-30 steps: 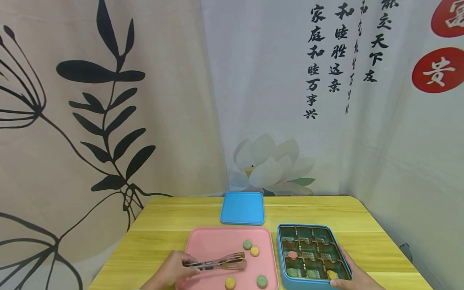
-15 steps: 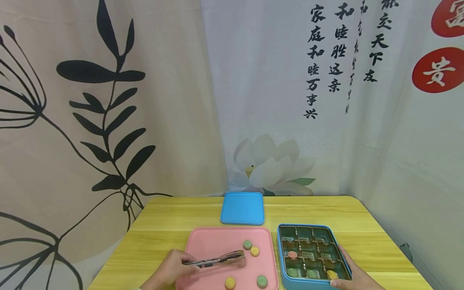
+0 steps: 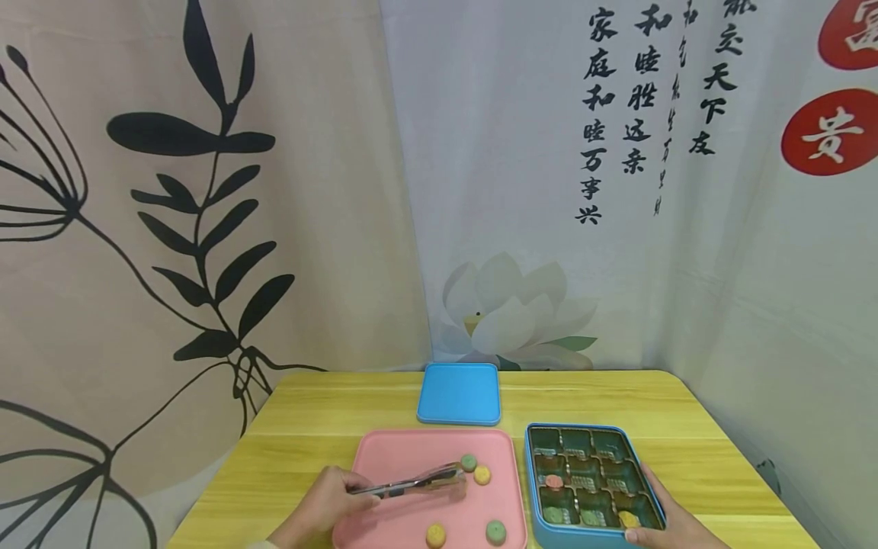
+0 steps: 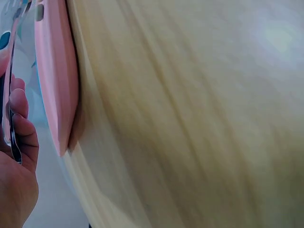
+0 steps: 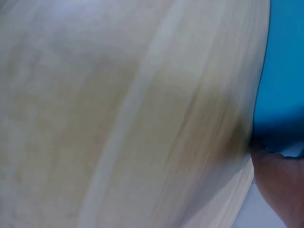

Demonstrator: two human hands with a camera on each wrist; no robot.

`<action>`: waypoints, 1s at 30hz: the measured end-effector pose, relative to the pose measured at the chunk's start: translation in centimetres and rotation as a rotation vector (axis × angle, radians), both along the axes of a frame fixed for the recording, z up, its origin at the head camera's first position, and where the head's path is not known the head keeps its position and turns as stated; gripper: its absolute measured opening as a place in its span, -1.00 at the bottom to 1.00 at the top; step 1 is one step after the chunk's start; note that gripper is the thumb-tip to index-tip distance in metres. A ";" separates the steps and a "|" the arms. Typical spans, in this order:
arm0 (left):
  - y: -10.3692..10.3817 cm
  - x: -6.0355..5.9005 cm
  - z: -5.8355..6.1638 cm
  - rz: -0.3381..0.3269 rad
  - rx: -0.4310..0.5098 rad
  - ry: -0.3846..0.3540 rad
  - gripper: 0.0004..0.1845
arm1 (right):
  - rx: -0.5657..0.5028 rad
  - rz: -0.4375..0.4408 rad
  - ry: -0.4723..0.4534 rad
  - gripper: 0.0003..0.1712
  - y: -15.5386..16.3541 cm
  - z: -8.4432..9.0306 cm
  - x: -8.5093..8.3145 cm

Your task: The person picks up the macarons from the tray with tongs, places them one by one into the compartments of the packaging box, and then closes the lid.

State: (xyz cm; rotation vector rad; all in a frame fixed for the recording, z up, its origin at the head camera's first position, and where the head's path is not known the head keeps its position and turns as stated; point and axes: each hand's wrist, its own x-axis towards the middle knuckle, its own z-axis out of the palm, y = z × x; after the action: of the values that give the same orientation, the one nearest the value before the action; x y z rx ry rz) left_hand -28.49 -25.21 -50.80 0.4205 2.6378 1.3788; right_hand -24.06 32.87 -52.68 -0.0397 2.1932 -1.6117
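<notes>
Pale yellow wood-grain table (image 3: 309,435), plain pink tray (image 3: 405,457) low in the frame, bright blue lid (image 3: 459,393) above it, blue tin (image 3: 531,488) with dark green compartments at lower right, green, yellow and pink sweets, silver tongs (image 3: 411,483), beige curtain (image 3: 171,191) with black leaves at left.

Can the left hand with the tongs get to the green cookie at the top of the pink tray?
Probably yes. The left hand holds the tongs with their tips right beside the green cookie on the pink tray, and nothing lies between them.
</notes>
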 end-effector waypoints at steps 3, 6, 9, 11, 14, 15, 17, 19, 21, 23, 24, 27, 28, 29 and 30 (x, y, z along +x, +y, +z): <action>0.4 -0.3 0.1 0.009 -0.022 0.022 -0.85 | 0.003 0.015 -0.003 0.23 0.1 -0.2 -0.1; 0.9 -0.7 0.2 0.016 -0.038 0.037 -0.84 | 0.008 0.018 0.000 0.23 0.2 -0.2 -0.1; 1.5 -1.0 0.5 0.017 -0.031 0.031 -0.80 | 0.003 0.003 0.004 0.22 0.1 -0.3 0.0; 2.0 -1.2 0.7 0.014 -0.011 0.022 -0.78 | -0.005 0.000 0.000 0.21 0.2 -0.5 -0.1; 2.6 -1.5 0.9 0.009 0.009 0.024 -0.76 | -0.023 -0.003 -0.023 0.23 0.8 -1.2 -0.6; 2.9 -1.6 0.9 0.005 0.018 0.030 -0.75 | -0.027 -0.007 -0.026 0.23 0.8 -1.3 -0.7; 3.4 -1.9 0.9 0.001 0.030 0.042 -0.76 | -0.028 -0.009 -0.029 0.23 0.6 -1.0 -0.5; 4.0 -2.2 1.0 -0.001 0.040 0.053 -0.76 | -0.013 -0.018 -0.018 0.22 0.2 -0.5 -0.2; 4.6 -2.5 1.2 -0.007 0.053 0.057 -0.77 | 0.004 -0.020 -0.004 0.20 -0.3 0.1 0.3; 5.2 -2.8 1.4 -0.013 0.053 0.062 -0.79 | 0.013 -0.017 0.002 0.20 -0.4 0.3 0.4; 5.5 -3.0 1.5 -0.015 0.052 0.067 -0.79 | 0.014 -0.016 0.003 0.20 -0.4 0.3 0.4; 6.4 -3.4 1.8 -0.019 0.047 0.091 -0.82 | 0.015 -0.018 0.000 0.20 -0.4 0.3 0.4; 6.7 -3.6 1.8 -0.020 0.040 0.099 -0.83 | 0.018 -0.022 -0.001 0.20 -0.4 0.4 0.4; 7.1 -3.7 1.9 -0.024 0.039 0.107 -0.84 | 0.022 -0.024 0.000 0.20 -0.4 0.4 0.4; 7.4 -3.8 1.9 -0.024 0.037 0.110 -0.84 | 0.027 -0.029 0.001 0.21 -0.4 0.4 0.3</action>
State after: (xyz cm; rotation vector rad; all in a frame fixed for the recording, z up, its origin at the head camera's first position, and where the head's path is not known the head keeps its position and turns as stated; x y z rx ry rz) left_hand -32.30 -17.79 -48.88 0.5459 2.6873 1.4387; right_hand -23.72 32.43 -52.31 -0.0015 2.2257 -1.5977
